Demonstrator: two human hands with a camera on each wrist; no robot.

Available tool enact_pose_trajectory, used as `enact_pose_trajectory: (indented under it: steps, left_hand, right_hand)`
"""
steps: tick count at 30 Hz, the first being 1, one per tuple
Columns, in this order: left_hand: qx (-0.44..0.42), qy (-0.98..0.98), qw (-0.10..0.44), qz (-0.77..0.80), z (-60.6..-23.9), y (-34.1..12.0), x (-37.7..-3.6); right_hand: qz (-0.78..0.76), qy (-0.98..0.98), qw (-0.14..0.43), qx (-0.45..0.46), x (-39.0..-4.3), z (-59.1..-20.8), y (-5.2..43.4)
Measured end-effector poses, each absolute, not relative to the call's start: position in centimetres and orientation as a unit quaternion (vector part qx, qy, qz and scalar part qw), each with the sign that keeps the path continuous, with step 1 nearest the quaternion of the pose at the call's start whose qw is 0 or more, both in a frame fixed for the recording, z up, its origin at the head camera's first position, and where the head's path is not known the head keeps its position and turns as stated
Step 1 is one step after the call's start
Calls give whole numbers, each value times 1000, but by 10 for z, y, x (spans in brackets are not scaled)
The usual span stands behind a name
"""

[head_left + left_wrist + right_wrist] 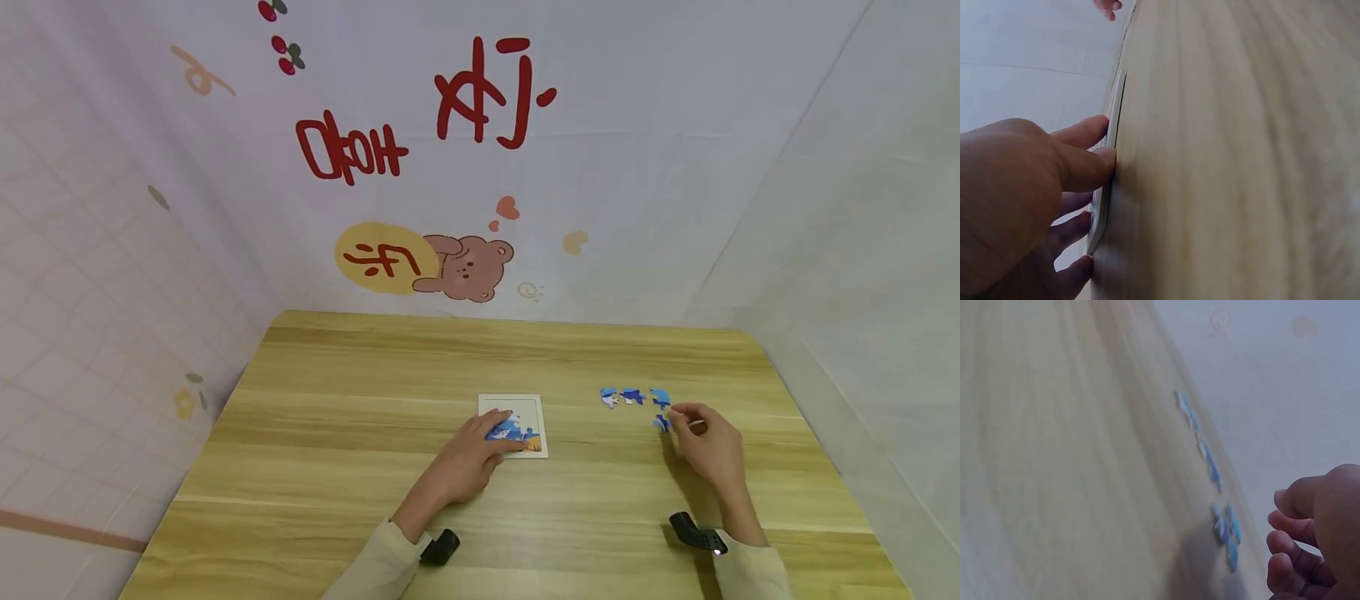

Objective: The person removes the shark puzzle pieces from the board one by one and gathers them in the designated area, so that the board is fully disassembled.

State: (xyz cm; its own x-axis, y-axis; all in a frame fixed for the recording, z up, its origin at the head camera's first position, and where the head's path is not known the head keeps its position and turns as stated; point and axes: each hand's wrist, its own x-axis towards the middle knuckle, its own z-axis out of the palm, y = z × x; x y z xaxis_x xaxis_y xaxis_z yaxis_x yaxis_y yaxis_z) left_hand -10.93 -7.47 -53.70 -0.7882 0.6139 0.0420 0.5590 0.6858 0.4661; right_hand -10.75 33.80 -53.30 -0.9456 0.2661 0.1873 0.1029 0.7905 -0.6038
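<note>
On the one wooden table (pixel 592 508), the person's left hand (pixel 465 462) rests with spread fingers on a single pale puzzle board (pixel 513 402), whose assembled part (pixel 512 427) is partly covered, so its pieces cannot be counted. The one right hand (pixel 711 446), thumb and forefinger brought close with only a narrow gap and no piece visible between them, is just beside four loose puzzle pieces (pixel 632 397), well to the right of the board: three in a row and one nearer the person.
</note>
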Motion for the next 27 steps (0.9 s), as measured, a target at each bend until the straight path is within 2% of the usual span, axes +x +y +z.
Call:
enact_pose_trajectory:
  steps: [6,13,27]
  left_hand:
    - [314,916,60,242,-537,-77,-110]
    - [317,918,59,230,-533,-79,-109]
    - [315,924,45,214,-528,-85,-104]
  right_hand:
    - [319,-932,151,-82,-109,-517,320]
    - [338,-926,163,-34,-110,-514,300]
    - [386,-914,116,53,-119,-531,247]
